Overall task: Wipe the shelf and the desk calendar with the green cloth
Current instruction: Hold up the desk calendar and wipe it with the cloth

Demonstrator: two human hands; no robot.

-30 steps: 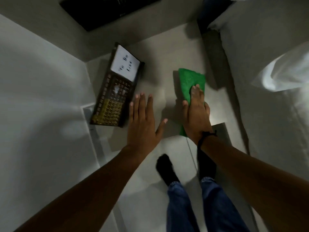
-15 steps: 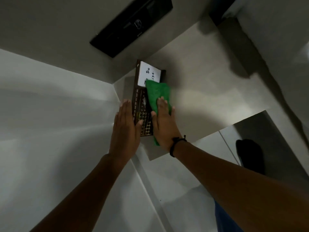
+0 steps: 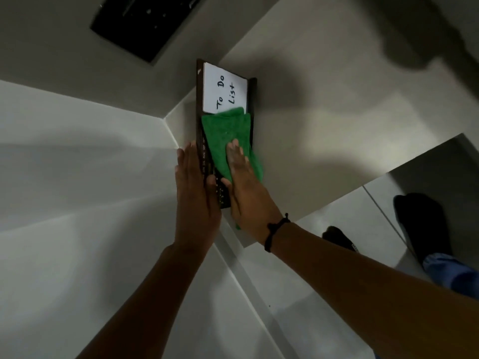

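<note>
The dark brown desk calendar [image 3: 225,90] lies flat on the pale shelf [image 3: 324,120], tight against the left wall, with a white "To Do List" pad at its far end. The folded green cloth [image 3: 225,136] covers the calendar's middle. My right hand [image 3: 246,193] presses flat on the cloth's near part, fingers pointing away from me. My left hand [image 3: 197,195] lies flat along the calendar's left edge, thumb over its near corner, bracing it. The calendar's near half is mostly hidden under the cloth and both hands.
A black panel [image 3: 145,24] is mounted on the wall beyond the shelf. White walls meet at the corner left of the calendar. The shelf's front edge runs diagonally at right; below it are the floor and my feet in dark socks [image 3: 420,218].
My right hand slid the green cloth leftward from the bare shelf onto the calendar, then further up it. My left hand moved to the calendar's left edge and stays there.
</note>
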